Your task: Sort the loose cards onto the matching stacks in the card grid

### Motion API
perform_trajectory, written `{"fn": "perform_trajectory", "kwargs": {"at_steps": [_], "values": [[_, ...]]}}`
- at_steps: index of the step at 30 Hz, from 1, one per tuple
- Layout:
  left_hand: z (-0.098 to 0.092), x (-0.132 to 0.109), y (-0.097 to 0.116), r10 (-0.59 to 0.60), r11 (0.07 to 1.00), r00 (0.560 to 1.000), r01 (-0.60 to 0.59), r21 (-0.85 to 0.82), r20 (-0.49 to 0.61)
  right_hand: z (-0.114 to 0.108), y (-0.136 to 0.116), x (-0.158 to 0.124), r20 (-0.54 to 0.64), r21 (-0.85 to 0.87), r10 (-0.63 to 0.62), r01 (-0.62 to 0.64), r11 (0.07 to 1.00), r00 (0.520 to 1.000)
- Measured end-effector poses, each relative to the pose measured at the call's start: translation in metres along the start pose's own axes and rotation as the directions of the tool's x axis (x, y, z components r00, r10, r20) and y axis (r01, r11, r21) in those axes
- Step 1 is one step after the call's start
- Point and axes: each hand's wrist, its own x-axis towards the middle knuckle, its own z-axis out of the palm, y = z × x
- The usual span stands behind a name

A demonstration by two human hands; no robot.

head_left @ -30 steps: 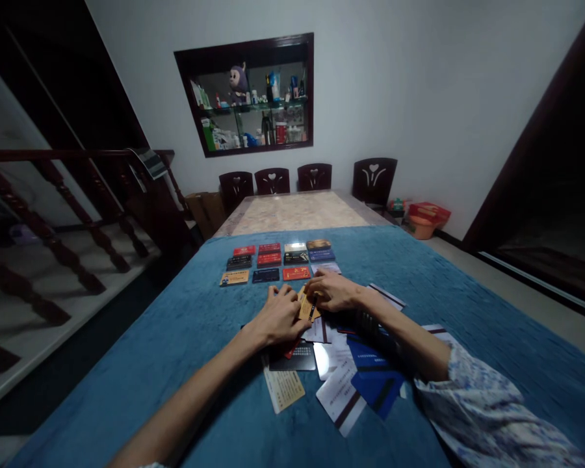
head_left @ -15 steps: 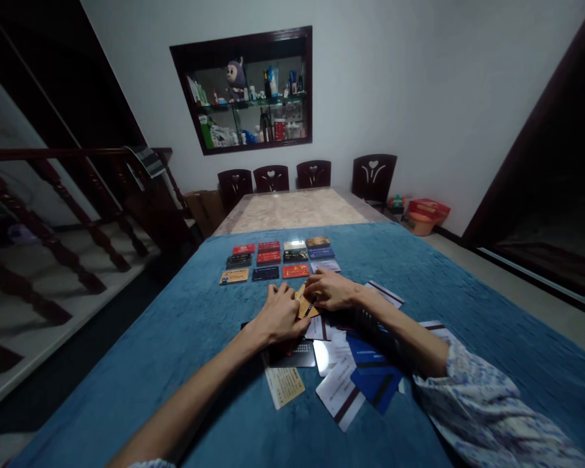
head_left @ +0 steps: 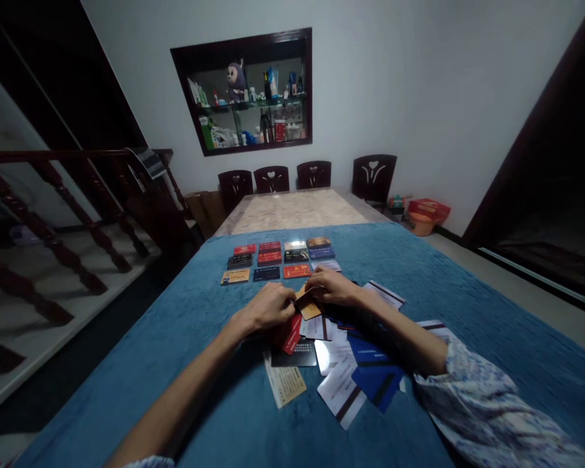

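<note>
From where I stand, the laying-out looks about half done. A neat grid of small cards [head_left: 269, 258], three rows of four, lies at twelve o'clock from the hands. A loose heap of white, blue, black and cream cards [head_left: 374, 377] sprawls unsorted at five o'clock from them, so I judge plenty is left to place. Everything rests on the blue plush cloth [head_left: 175, 331] that covers the near end of the long pale stone table [head_left: 297, 211]. The left hand [head_left: 267, 307] and the right hand [head_left: 334, 287] are close together, and both pinch the tan plastic card [head_left: 309, 307] between them, just in front of the grid's nearest row. The left fingers curl at its left edge and the right fingertips close on its far right corner. The card is small, flat and rectangular, tilted off the cloth, and any print on it is too small to read. A glossy red card [head_left: 291, 333] pokes out at six o'clock under the left palm; I cannot tell whether that hand grips it.
</note>
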Motion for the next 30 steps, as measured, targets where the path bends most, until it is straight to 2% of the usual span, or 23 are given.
{"fn": "perform_trajectory", "kwargs": {"at_steps": [6, 11, 17, 25, 30], "values": [[0.0, 0.003, -0.014, -0.038, 0.999, 0.998, 0.037, -0.02, -0.045, 0.007, -0.001, -0.001, -0.089, 0.003, 0.101, -0.101, 0.995, 0.991], [0.008, 0.006, -0.022, -0.073, 0.997, 0.995, 0.072, -0.022, -0.07, 0.009, -0.006, 0.001, -0.097, -0.031, 0.17, -0.173, 0.984, 0.981], [0.022, 0.008, -0.028, -0.095, 0.995, 0.989, 0.096, 0.002, -0.114, 0.01, -0.015, 0.001, -0.097, -0.149, 0.246, -0.259, 0.954, 0.964], [0.02, 0.006, -0.015, -0.166, 0.973, 0.981, 0.179, 0.144, -0.1, 0.008, -0.018, 0.001, -0.042, -0.203, 0.251, -0.255, 0.945, 0.967], [0.027, 0.007, -0.016, -0.192, 0.976, 0.974, 0.202, 0.08, -0.121, 0.01, -0.014, 0.002, -0.026, -0.182, 0.225, -0.225, 0.957, 0.974]]}}
